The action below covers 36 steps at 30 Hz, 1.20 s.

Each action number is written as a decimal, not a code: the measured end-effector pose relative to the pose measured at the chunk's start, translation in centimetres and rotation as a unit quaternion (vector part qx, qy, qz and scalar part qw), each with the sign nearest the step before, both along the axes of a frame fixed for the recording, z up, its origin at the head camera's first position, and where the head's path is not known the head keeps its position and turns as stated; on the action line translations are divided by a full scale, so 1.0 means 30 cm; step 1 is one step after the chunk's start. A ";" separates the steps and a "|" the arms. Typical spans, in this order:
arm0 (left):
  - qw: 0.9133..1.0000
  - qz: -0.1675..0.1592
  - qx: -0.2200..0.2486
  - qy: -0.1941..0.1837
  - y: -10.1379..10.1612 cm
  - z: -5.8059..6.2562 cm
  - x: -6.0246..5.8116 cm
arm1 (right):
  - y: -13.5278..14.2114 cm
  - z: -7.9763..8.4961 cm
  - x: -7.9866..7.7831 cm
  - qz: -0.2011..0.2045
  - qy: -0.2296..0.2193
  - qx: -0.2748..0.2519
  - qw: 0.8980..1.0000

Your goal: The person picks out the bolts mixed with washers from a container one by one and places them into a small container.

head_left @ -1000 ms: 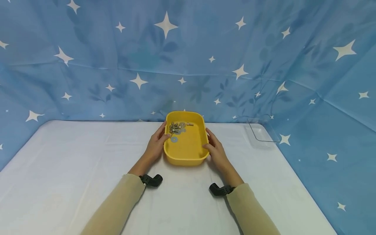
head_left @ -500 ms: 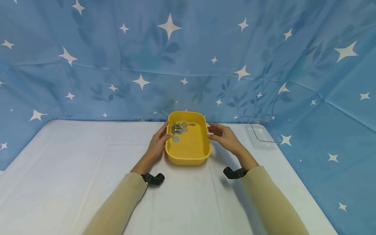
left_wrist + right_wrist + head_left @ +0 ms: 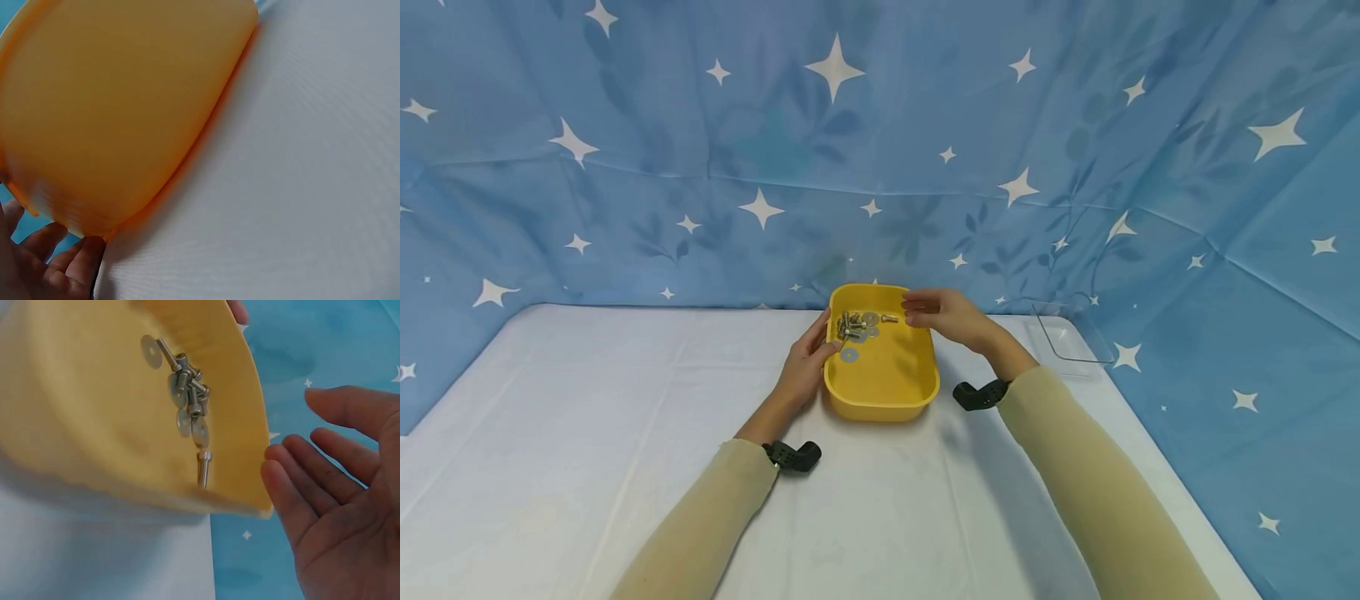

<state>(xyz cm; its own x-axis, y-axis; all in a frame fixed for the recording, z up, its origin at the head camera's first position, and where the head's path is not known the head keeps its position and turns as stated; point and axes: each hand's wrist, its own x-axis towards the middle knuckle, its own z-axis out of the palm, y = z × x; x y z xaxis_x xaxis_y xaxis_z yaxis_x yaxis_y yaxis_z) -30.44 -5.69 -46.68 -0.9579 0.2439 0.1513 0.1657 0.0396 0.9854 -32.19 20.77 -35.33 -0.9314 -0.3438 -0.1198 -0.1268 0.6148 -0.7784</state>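
A yellow plastic tray [image 3: 883, 379] with raised walls stands at the table's far edge. My left hand [image 3: 801, 371] grips its left wall, thumb over the rim and fingers along the outside; the left wrist view shows those fingers [image 3: 84, 259] against the wall. Silver bolts [image 3: 190, 387] lie in a heap at the tray's left, with several flat washers [image 3: 848, 355] among and near them. One single bolt [image 3: 889, 318] lies apart toward the back. My right hand [image 3: 951, 317] hovers over the tray's back right corner, fingers loosely extended and holding nothing.
A clear plastic box [image 3: 1070, 340] stands at the back right of the white-covered table [image 3: 625, 433]. Behind and to the right hangs a blue curtain [image 3: 760, 125] with white stars. Each wrist wears a black camera band [image 3: 792, 457].
My right hand has let go of the tray's right wall, swung out to the right, then come up and left over the tray's back corner. My left hand keeps its grip.
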 end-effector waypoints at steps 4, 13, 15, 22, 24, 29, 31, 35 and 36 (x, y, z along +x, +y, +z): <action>1.000 0.001 0.005 0.001 -0.003 -0.003 -0.003 | -0.035 0.001 -0.040 0.001 -0.028 -0.007 1.000; 1.000 0.009 -0.003 -0.003 -0.010 -0.011 -0.004 | -0.104 -0.032 -0.104 -0.058 -0.094 -0.058 0.992; 1.000 0.010 -0.004 -0.002 -0.011 -0.011 -0.003 | -0.113 -0.034 -0.117 -0.064 -0.107 -0.055 0.991; 1.000 0.008 -0.007 0.004 -0.014 -0.010 -0.006 | -0.145 -0.019 -0.137 -0.070 -0.144 -0.021 0.987; 1.000 0.011 -0.012 0.001 -0.013 -0.007 -0.006 | -0.155 -0.012 -0.138 -0.075 -0.158 0.001 0.985; 1.000 0.016 -0.013 0.000 -0.010 -0.006 -0.005 | -0.179 -0.016 -0.150 -0.095 -0.183 0.011 0.979; 1.000 0.015 -0.012 0.000 -0.010 -0.006 -0.004 | -0.188 -0.026 -0.156 -0.107 -0.188 -0.006 0.976; 1.000 0.012 -0.015 -0.001 -0.006 -0.005 -0.005 | -0.201 -0.049 -0.165 -0.140 -0.196 -0.049 0.969; 1.000 0.011 -0.016 -0.001 -0.006 -0.005 -0.005 | -0.203 -0.056 -0.166 -0.148 -0.194 -0.056 0.968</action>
